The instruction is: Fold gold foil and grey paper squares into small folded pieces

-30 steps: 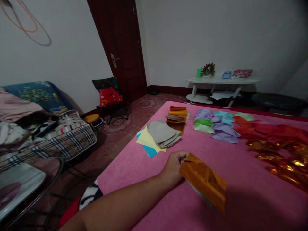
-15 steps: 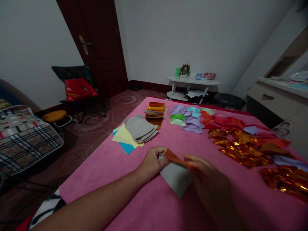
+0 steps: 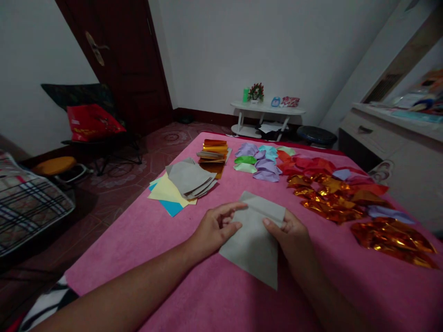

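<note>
A square paper sheet [image 3: 252, 244] lies grey side up on the pink cloth [image 3: 180, 240] in front of me, its far edge folded over. My left hand [image 3: 214, 227] pinches the sheet's left edge between thumb and fingers. My right hand [image 3: 289, 233] grips the right end of the folded strip, fingers curled on it. Both forearms reach in from the bottom of the view.
A stack of grey, yellow and blue sheets [image 3: 183, 184] lies at the left, gold foil sheets [image 3: 212, 154] behind it. Folded purple, green and cyan pieces [image 3: 258, 163], red ones [image 3: 311, 165] and gold ones [image 3: 346, 203] spread right. A cabinet [image 3: 391, 152] stands at the right.
The gold sheet has been turned grey side up and laid flat. My right hand came into view and took hold of it. The view swung right.
</note>
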`<state>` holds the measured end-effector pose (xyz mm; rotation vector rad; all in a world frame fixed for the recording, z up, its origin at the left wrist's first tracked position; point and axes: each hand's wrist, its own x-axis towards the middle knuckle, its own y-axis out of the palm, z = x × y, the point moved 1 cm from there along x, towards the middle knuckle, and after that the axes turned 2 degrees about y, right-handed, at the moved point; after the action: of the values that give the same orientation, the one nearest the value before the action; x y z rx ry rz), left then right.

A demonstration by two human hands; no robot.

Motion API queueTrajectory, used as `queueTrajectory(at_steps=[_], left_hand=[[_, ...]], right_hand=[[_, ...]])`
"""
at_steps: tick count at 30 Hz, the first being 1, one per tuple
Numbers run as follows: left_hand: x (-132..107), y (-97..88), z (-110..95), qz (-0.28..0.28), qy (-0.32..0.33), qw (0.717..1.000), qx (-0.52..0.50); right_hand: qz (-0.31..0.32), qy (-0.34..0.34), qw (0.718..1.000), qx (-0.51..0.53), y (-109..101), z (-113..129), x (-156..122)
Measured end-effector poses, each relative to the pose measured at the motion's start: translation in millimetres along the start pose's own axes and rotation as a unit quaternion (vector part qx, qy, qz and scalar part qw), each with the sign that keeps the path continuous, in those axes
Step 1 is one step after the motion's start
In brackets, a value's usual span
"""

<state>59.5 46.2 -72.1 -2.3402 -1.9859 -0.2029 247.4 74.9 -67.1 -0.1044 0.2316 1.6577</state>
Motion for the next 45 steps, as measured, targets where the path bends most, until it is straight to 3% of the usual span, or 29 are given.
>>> queueTrajectory(at_steps=[5, 11, 23, 30, 34, 39, 45], left_hand=[[2, -4.9, 4, -0.067, 0.001, 0.994, 0.086], [3, -5.8, 3, -0.097, 0.025, 0.988, 0.116], [4, -7.0, 9, -0.104, -0.060, 0.992, -0.034], [6, -6.0, 6, -0.121, -0.067, 0.989, -0.055], [7, -7.1, 3, -0.135, -0.053, 0.988, -0.056], [6, -9.3, 2, -0.118, -0.030, 0.993, -0.007], [2, -7.0, 2, -0.016, -0.002, 1.000, 0.016]], right_hand=[[-0.027, -0.019, 0.999, 0.027, -1, 6, 0], [0.053, 0.015, 0.997, 0.054, -2, 1, 0], [0.027, -0.020, 0.999, 0.012, -4, -6, 2], [0.016, -0.052, 0.998, 0.040, -1, -3, 0], [0.024, -0.081, 0.996, -0.004, 1, -3, -2], [0.011, -0.147, 0.983, -0.113, 1, -4, -5], [0.004, -0.156, 0.978, -0.135, 0, -2, -8]])
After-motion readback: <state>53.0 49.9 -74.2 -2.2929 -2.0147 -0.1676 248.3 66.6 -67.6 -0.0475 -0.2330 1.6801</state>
